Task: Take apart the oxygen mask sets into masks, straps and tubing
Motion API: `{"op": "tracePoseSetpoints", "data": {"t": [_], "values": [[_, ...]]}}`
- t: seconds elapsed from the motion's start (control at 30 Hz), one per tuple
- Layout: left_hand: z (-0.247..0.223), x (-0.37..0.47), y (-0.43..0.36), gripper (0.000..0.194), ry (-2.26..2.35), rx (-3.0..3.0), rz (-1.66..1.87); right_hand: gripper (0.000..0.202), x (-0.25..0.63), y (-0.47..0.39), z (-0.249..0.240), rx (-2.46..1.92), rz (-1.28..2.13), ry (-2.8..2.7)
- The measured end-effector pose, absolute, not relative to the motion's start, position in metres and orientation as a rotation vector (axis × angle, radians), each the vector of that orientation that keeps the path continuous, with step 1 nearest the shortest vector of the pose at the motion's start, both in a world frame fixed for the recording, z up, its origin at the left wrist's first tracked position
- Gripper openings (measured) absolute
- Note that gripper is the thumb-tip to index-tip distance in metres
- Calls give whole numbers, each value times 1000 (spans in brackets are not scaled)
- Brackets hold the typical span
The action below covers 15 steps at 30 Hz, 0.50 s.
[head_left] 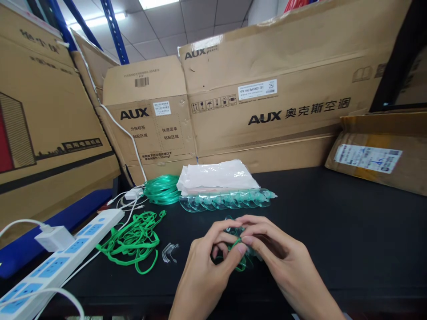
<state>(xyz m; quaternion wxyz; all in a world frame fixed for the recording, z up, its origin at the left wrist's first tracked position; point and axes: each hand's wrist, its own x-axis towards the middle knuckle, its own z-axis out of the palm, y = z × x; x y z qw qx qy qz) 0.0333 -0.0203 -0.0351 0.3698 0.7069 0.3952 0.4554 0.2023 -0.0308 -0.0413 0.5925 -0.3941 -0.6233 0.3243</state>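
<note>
Just above the table, both of my hands hold a clear green face mask (231, 230), largely hidden behind my fingers. My left hand (211, 258) is closed, its thumb and fingers pinching a thin green elastic strap (235, 243) at the mask. From the other side my right hand (282, 253) is closed too, thumb and fingertips pressed together at the mask's edge beside the strap. To the left lies a tangled pile of green elastic straps (133, 240). Some small clear bent strips (170, 252) rest between that pile and my left hand.
Behind my hands lies a row of nested clear green masks (227, 201), before white plastic packets (216, 175). A coil of green tubing (162, 189) sits left of them. A power strip (63, 258) with cables runs along the left. Cardboard boxes (227, 129) wall the back; another box (376, 151) stands right.
</note>
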Motion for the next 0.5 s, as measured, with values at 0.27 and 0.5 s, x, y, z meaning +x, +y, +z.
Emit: {"op": "tracePoseSetpoints", "data": {"t": [0.27, 0.5], "values": [[-32, 37, -21, 26, 1079, 1945, 1233, 13, 201, -26, -47, -917, 714, -1438], [-32, 35, -20, 28, 1200, 2023, 1293, 12, 204, -29, -44, -1006, 496, -1260]]}}
